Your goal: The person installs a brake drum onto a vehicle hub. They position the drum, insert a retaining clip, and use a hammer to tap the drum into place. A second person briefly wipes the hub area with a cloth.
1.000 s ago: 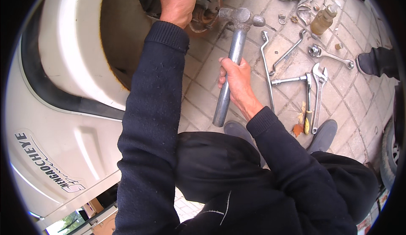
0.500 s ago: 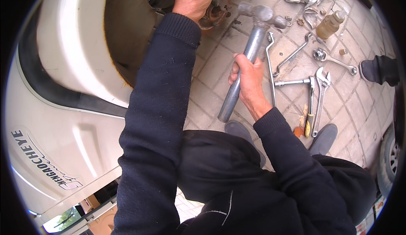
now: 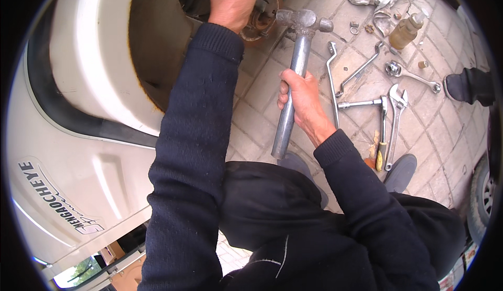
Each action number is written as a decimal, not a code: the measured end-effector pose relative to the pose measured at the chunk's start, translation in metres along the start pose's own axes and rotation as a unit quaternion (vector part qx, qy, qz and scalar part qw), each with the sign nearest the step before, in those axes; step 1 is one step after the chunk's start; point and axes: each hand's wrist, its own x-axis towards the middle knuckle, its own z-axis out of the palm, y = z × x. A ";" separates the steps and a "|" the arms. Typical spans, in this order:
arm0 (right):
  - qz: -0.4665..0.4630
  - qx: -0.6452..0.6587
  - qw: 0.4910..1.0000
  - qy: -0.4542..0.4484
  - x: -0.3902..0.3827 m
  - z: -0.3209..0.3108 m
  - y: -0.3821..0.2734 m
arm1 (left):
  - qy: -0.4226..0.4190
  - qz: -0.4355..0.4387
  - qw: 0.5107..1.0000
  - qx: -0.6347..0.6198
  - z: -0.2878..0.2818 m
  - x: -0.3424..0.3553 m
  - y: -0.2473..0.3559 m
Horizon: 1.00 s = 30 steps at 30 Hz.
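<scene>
Steel hammer [image 3: 293,76] in right hand [image 3: 299,98], near-upright, head toward rusty hub [image 3: 260,21].

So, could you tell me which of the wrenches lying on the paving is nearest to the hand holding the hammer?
The long, thin double-ended steel wrench, lying just right of the right hand; the other wrenches lie farther right.

One head cam, fisheye, looks steeply down and fwd from close above both forearms; wheel arch [image 3: 152,55] upper left, paved ground [image 3: 361,107] w/ tools right. No 2nd view.
</scene>
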 end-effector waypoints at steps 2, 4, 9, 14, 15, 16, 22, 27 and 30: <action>-0.010 -0.004 0.999 0.036 0.000 -0.003 0.000 | 0.001 -0.033 0.999 0.021 0.001 -0.001 0.002; -0.036 0.009 0.998 0.043 0.000 -0.004 0.001 | 0.001 0.003 1.000 0.016 0.007 -0.002 0.001; -0.016 0.007 1.000 0.015 0.003 -0.002 -0.001 | 0.010 -0.005 1.000 0.023 0.003 0.000 0.001; -0.047 0.004 0.998 0.052 0.003 -0.004 -0.009 | 0.024 -0.022 0.999 0.015 0.002 -0.002 -0.004; -0.045 0.014 0.998 0.047 0.003 -0.002 -0.009 | 0.020 -0.025 0.999 0.017 0.000 -0.002 -0.004; -0.047 0.023 0.997 0.049 0.002 -0.001 -0.007 | 0.015 -0.028 0.999 0.018 0.000 -0.003 -0.004; -0.005 0.008 1.000 0.022 0.005 -0.003 -0.007 | 0.024 0.003 1.000 -0.011 0.006 0.000 -0.008; -0.005 0.029 0.999 0.020 0.003 -0.005 -0.010 | 0.016 0.016 1.000 -0.009 0.006 0.000 -0.010; 0.002 0.004 1.000 -0.016 0.005 -0.005 -0.012 | 0.001 0.048 0.999 -0.007 0.008 0.001 -0.010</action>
